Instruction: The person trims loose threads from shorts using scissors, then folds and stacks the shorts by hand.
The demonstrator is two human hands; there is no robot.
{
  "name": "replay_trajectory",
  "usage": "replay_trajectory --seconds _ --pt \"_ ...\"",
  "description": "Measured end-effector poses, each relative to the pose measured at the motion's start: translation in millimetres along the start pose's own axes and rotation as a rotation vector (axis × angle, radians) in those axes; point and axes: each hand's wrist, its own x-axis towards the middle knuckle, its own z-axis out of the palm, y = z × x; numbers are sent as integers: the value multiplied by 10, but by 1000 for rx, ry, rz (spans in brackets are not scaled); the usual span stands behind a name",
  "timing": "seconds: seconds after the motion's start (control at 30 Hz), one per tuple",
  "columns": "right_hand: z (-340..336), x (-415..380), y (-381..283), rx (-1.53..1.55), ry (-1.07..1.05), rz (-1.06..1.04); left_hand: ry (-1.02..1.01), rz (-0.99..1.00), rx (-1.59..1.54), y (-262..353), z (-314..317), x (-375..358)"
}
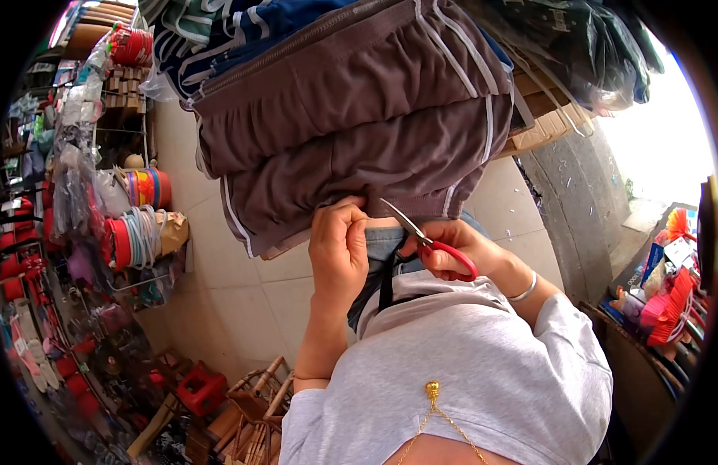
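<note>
Brown shorts with white side stripes [297, 116] lie spread in front of me, their lower edge toward my body. My left hand [340, 240] is closed at that edge, fingers pinched together; what they hold is too small to make out. Red-handled scissors [450, 256] rest in my right hand [460, 246], with the blades pointing up and left toward the brown fabric. The blades look closed, and their tip is a little to the right of my left hand. A silver bracelet circles my right wrist.
Blue striped clothing [250, 23] lies beyond the shorts, with dark plastic bags [584, 54] at the upper right. Shelves with rope spools [138, 240] stand on the left. A red stool [201, 389] and wooden chairs are at the lower left, colourful goods [669, 310] at the right.
</note>
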Motion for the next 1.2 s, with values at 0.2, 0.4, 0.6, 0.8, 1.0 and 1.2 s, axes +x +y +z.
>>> replay_trajectory --seconds 0.2,0.4,0.6,0.8,1.0,1.2 --pt "-3 -4 38 62 -180 3 4 -138 -209 -68 -1 -96" --pt "49 75 60 62 -179 29 6 -118 -264 -88 33 -171" --pt "55 130 94 89 -174 -12 37 -33 -181 -110 82 -208" --pt "86 149 69 80 -146 -9 66 -60 -193 -93 114 -219" --pt "39 91 97 117 -141 -17 50 -20 -170 -60 86 -204" --pt "-110 -177 38 96 -120 -188 -131 126 -130 35 144 -317"
